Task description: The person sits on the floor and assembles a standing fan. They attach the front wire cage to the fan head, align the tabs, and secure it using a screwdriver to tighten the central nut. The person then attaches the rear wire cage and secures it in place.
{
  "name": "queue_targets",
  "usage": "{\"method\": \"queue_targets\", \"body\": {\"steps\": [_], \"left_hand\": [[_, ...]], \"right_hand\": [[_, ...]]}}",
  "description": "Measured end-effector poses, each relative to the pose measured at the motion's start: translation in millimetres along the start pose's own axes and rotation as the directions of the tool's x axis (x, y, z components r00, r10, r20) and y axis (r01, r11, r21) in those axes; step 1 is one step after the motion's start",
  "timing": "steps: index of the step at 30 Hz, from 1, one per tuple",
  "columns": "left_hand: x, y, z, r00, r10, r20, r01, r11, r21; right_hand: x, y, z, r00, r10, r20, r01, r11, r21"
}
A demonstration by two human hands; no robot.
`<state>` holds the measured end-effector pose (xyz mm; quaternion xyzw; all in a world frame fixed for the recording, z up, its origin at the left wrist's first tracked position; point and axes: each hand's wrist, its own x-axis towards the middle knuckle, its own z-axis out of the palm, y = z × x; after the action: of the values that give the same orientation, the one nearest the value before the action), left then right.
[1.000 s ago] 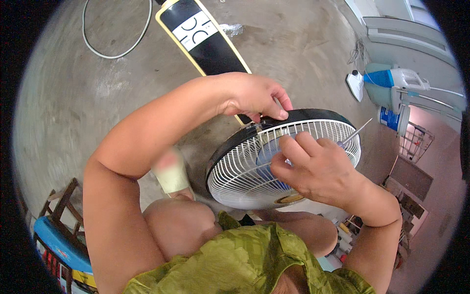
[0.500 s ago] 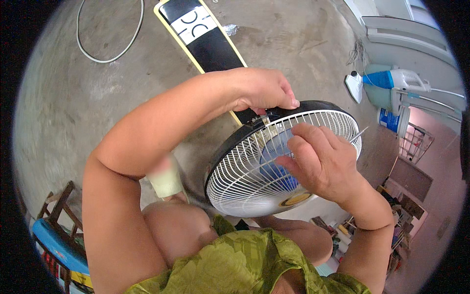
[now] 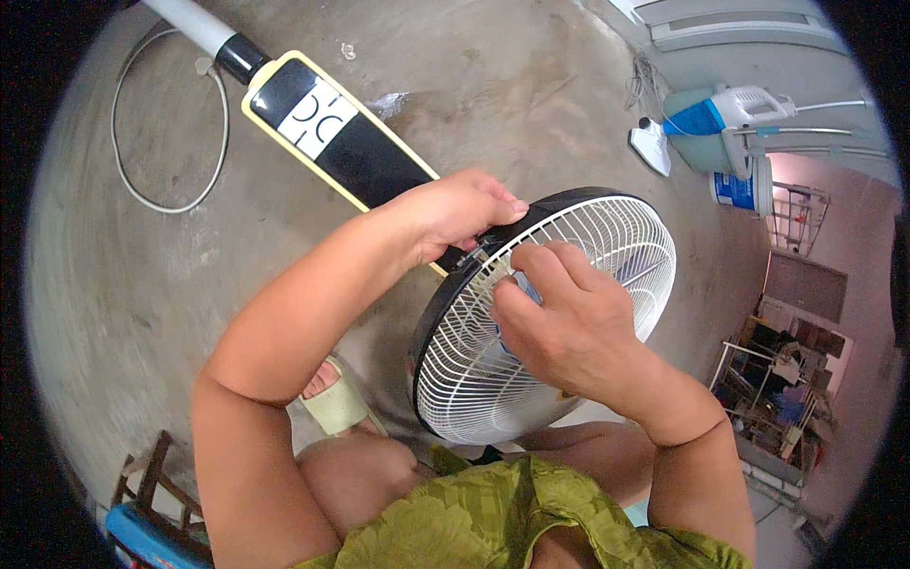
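A fan head (image 3: 455, 398) with a white wire guard and a black rim is tilted in front of me, close to my knees. My left hand (image 3: 469, 213) is closed on the rim at its upper left, thumb on top. Just below its fingers a small metal clip (image 3: 471, 256) sits on the rim. Over the white wires, my right hand (image 3: 569, 318) is closed with the fingers curled. A thin metal rod (image 3: 645, 268) sticks out past its knuckles; its other end is hidden. Blue blades show faintly behind the wires.
A black panel with a yellow edge (image 3: 379, 171) and a grey pole (image 3: 194, 24) lie on the concrete floor beyond the fan. At left are a looped white cord (image 3: 180, 209) and a blue-seated chair (image 3: 142, 531). A blue-and-white vacuum (image 3: 697, 119) and a bucket (image 3: 744, 190) stand at right.
My right hand has moved left and down, close to the clip on the rim. My left hand stays on the rim. The view has shifted, showing more of the pole.
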<state>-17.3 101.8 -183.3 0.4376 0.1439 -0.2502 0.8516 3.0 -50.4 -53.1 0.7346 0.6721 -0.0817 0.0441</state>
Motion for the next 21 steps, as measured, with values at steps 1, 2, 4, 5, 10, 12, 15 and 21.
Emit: {"method": "queue_targets", "body": {"steps": [1, 2, 4, 5, 10, 12, 15, 21], "left_hand": [[1, 3, 1, 1.000, -0.016, -0.016, 0.017, 1.000, 0.005], [1, 1, 1, 0.999, -0.018, -0.027, 0.018, 1.000, 0.006], [1, -1, 1, 0.999, -0.018, -0.045, 0.018, 1.000, 0.008], [1, -1, 0, 0.999, -0.020, -0.040, 0.020, 1.000, 0.011], [-1, 1, -1, 0.991, -0.030, -0.127, 0.034, 0.999, 0.025], [-1, 3, 1, 0.995, -0.019, -0.101, 0.021, 1.000, 0.017], [-3, 4, 1, 0.998, -0.011, -0.069, 0.012, 1.000, 0.022], [-2, -1, 2, 0.998, 0.013, -0.065, -0.016, 0.998, -0.052]], "right_hand": [[-1, 1, -2, 0.999, 0.029, -0.028, -0.028, 0.999, 0.016], [-2, -1, -2, 0.997, 0.051, -0.056, -0.049, 0.998, 0.035], [-3, -4, -3, 0.978, 0.168, -0.121, -0.163, 0.985, 0.050], [-1, -5, -8, 0.954, 0.255, -0.156, -0.249, 0.967, 0.054], [-14, -1, -13, 0.819, 0.572, -0.050, -0.561, 0.816, 0.140], [-17, 2, -15, 0.790, 0.603, -0.112, -0.590, 0.797, 0.130], [-9, 4, -18, 0.762, 0.632, -0.139, -0.614, 0.774, 0.153], [9, 10, -13, 0.770, 0.633, -0.077, -0.626, 0.773, 0.102]]}}
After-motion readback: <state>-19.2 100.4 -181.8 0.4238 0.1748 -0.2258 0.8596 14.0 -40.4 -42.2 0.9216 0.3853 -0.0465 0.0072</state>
